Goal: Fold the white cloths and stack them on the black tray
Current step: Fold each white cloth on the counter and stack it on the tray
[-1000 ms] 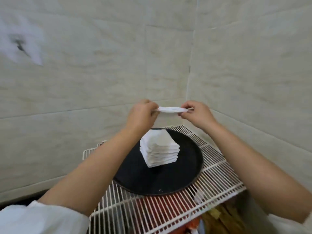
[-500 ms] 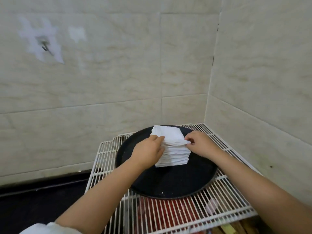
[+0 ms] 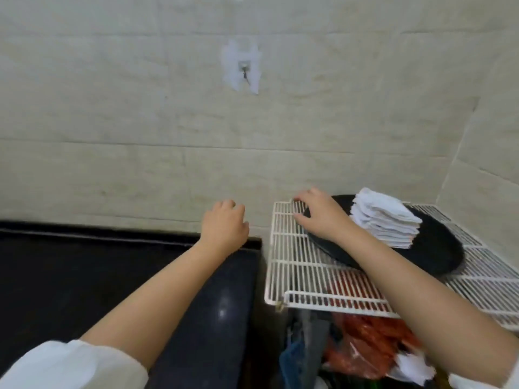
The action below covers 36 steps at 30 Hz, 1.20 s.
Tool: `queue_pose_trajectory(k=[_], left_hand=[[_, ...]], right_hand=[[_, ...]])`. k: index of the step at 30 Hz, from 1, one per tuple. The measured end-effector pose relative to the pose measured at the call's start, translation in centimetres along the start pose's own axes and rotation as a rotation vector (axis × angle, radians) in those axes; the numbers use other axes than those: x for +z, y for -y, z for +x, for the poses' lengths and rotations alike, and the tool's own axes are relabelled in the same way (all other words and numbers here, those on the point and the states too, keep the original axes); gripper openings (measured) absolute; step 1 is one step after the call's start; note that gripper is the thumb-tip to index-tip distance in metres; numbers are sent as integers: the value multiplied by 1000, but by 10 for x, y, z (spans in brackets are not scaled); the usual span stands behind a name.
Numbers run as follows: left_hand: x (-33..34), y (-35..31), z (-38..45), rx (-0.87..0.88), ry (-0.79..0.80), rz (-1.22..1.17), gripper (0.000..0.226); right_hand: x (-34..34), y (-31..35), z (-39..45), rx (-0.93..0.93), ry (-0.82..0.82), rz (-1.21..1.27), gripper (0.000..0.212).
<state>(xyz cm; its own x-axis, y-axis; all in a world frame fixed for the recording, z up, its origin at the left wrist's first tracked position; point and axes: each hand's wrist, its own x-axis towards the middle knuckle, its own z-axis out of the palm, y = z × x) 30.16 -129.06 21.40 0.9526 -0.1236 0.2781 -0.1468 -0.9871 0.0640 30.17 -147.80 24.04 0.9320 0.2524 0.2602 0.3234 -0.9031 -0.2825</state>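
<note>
We note the stack of folded white cloths [image 3: 384, 220] sitting on the black tray [image 3: 438, 254], toward its far side. Tray rests on a white wire rack [image 3: 297, 265]. Right hand [image 3: 320, 213], empty with fingers spread, hovers over the tray's left rim. Left hand [image 3: 224, 226], loosely curled and holding nothing, hangs above the dark counter [image 3: 84, 276]. A hook [image 3: 245, 72] is on the tiled wall.

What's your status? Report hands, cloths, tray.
Left hand empty over black counter. Right hand empty at tray edge. Folded cloths stacked on tray. Nothing blocking.
</note>
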Motion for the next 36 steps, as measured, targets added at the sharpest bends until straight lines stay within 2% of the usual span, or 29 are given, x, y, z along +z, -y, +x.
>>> queue_pose_trajectory(k=[4, 9, 14, 20, 29, 36], left_hand=[[-25, 125, -86, -200, 16, 129, 34], [-56, 274, -209, -516, 40, 208, 41], [-80, 389, -322, -808, 32, 240, 38], [-92, 518, -421, -1066, -10, 261, 41], [-127, 740, -464, -1256, 10, 322, 39], [-131, 883, -492, -1315, 66, 318, 41]], right_hand=[[52, 135, 6, -183, 61, 48, 42], [121, 310, -5, -461, 144, 116, 41], [186, 461, -23, -682, 278, 152, 43], [264, 623, -19, -869, 389, 187, 44], [357, 859, 58, -1002, 463, 264, 42], [430, 999, 95, -1067, 557, 214, 42]])
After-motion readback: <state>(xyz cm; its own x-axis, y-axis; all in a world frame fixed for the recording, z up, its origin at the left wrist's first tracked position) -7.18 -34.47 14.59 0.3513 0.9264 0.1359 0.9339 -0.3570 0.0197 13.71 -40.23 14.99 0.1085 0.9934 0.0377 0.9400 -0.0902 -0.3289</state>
